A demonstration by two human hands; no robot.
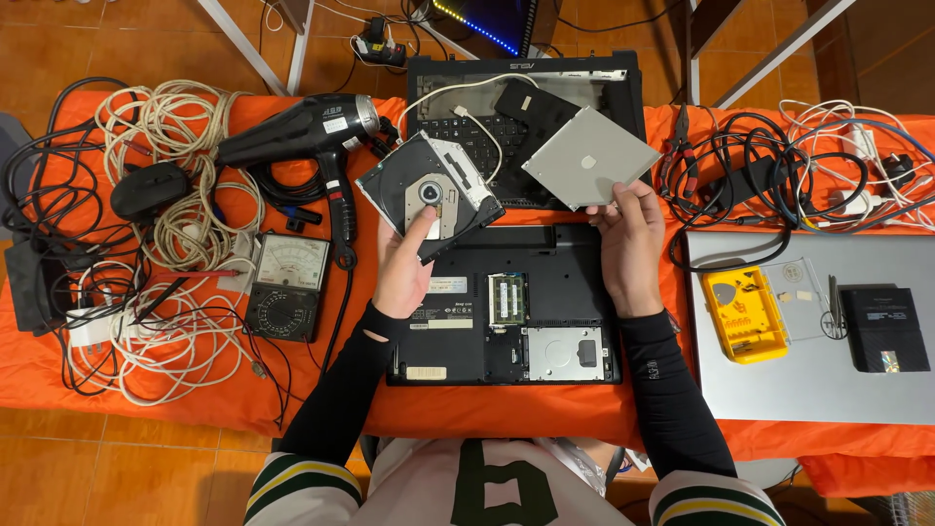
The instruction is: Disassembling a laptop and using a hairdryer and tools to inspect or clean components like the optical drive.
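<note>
Above the orange-clothed counter (545, 409), the left hand (404, 268) grips a black open-tray optical drive (429, 195); the right hand (631, 244) pinches a flat silver square drive (589, 158), cables crowding both sides.

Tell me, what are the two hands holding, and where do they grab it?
The left hand holds a black disc drive by its near edge, thumb on top. The right hand holds a flat silver drive by its near corner.

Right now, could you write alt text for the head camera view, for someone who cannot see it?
A person's left hand holds a black optical disc drive and the right hand a flat silver drive above an opened black laptop on an orange-covered table. A hair dryer, multimeter and tangled cables lie left; a yellow bit case right.
</note>
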